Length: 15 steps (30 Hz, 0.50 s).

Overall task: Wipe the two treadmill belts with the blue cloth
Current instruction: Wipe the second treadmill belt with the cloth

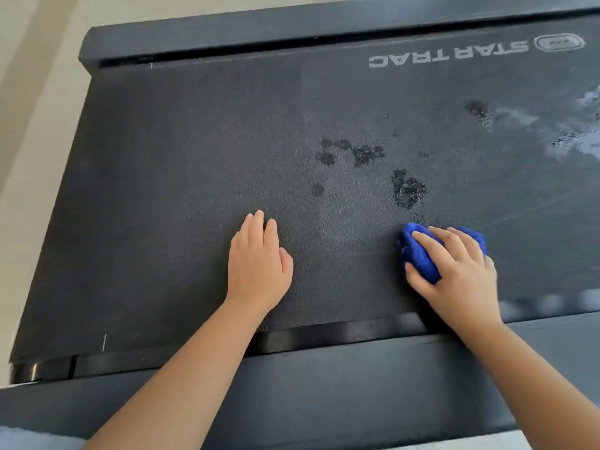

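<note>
On my feed I look straight down at one treadmill belt (194,157) - dark, grainy, filling most of the view. Both hands are on it, near its close edge.

The left hand (258,264) lies palm down on the bare belt, fingers straight and close together, thumb out to the side, holding nothing.

The right hand (454,271) sits on the blue cloth (418,254), which is bunched into a wad and pressed against the belt. The fingers curl over the top of the wad and the thumb hooks round its near side, so the hand grips it. The cloth shows past the fingertips and between the index finger and thumb. The two hands are well apart.

Just beyond the cloth there is a dark wet patch (406,188), and farther up the belt a scatter of smaller wet spots (354,152). Toward the right edge a pale, shiny smear (578,141) lies across the surface.

A white "STAR TRAC" logo (448,53) is printed near the far edge, upside down from where I watch. The near side rail (324,384) runs under both forearms - the far side rail (227,37) borders the belt at the top. A pale floor (32,92) shows at the left.
</note>
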{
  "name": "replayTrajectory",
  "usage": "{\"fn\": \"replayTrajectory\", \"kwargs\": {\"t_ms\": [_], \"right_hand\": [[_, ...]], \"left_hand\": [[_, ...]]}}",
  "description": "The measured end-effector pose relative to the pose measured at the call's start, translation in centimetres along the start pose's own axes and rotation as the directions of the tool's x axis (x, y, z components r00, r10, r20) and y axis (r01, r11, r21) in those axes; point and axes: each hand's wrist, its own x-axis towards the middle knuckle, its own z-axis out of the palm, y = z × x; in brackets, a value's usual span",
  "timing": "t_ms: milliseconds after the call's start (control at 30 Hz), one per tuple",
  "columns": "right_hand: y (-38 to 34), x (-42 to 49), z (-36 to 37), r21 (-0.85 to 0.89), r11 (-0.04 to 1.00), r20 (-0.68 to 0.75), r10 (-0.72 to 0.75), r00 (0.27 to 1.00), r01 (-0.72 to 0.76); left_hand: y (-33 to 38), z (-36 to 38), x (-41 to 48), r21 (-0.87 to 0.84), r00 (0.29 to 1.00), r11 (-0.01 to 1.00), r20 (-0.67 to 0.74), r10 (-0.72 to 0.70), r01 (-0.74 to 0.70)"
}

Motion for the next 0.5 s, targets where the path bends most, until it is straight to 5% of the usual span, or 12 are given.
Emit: {"fn": "replayTrajectory", "kwargs": {"t_ms": [133, 333, 500], "right_hand": [[-1.3, 0.0, 0.0, -0.016, 0.999, -0.041, 0.035, 0.999, -0.035], [-9.8, 0.9, 2.5, 0.047, 0.978, 0.003, -0.202, 0.979, 0.202], [-9.0, 4.0, 3.8, 0.107, 0.937, -0.100, -0.324, 0.941, 0.334]], "left_hand": [[-1.0, -1.0, 2.6, 0.003, 0.996, 0.998, -0.065, 0.066, -0.066], [-1.2, -0.4, 7.2, 0.135, 0.996, 0.989, 0.074, 0.048, -0.057], [-2.0, -0.1, 8.6, 0.129, 0.996, 0.992, 0.087, -0.001, -0.010]]}}
